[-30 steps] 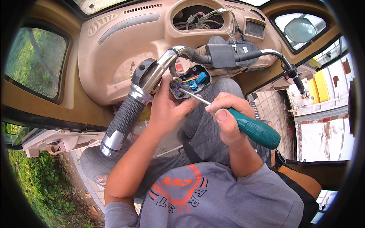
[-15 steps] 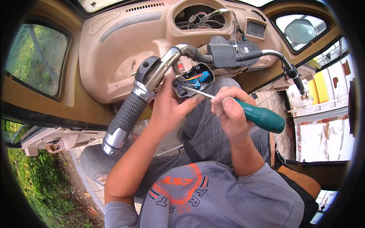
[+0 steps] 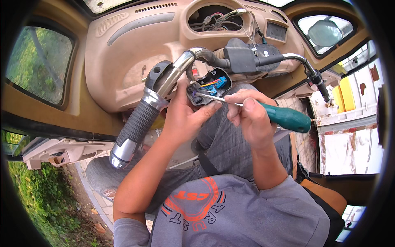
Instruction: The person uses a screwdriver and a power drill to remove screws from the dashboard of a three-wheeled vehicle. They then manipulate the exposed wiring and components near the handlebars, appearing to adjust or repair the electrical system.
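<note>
My left hand, thumb and fingers curled in a partly closed hold, supports an open black housing with a blue component and coloured wires inside, just beside the chrome handlebar. My right hand is closed about the green-handled screwdriver, whose shaft slants leftward over the housing's near edge. The tip appears to lie within the housing's left end, though its exact contact is too small to tell.

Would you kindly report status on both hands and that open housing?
Left grip: on open housing. Right grip: on green-handled screwdriver, tip at housing's left end. Wires exposed; left thumb close to shaft.
</note>
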Available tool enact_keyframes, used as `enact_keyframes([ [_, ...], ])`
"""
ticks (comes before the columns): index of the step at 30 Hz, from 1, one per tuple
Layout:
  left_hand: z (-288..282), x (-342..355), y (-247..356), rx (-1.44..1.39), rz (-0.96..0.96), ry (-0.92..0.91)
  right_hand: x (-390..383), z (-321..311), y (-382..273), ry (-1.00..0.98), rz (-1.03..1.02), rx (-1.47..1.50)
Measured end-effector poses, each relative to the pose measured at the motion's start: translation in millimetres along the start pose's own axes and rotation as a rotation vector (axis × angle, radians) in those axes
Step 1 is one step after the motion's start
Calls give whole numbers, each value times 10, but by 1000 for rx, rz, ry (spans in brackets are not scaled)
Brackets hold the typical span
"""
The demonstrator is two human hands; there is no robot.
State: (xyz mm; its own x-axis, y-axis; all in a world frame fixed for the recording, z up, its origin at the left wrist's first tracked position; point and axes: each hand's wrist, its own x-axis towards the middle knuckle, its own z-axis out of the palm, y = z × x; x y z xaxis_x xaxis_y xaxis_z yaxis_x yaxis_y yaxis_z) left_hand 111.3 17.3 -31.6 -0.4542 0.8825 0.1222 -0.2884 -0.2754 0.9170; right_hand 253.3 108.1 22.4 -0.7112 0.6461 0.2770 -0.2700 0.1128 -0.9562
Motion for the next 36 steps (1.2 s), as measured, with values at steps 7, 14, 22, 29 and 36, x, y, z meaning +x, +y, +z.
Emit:
enact_keyframes([
  [7,-11,15,-39,81,67,12,32,-24,44,53,174,311],
  [14,3,3,-59,61,59,27,-83,-22,99,-102,-233,-225],
  [22,11,10,-23,85,51,14,-40,-27,90,35,103,254],
  [29,20,10,-64,132,136,37,-51,-22,76,-83,-169,-188],
  [36,27,10,-23,87,77,31,-49,-44,112,9,59,198],
])
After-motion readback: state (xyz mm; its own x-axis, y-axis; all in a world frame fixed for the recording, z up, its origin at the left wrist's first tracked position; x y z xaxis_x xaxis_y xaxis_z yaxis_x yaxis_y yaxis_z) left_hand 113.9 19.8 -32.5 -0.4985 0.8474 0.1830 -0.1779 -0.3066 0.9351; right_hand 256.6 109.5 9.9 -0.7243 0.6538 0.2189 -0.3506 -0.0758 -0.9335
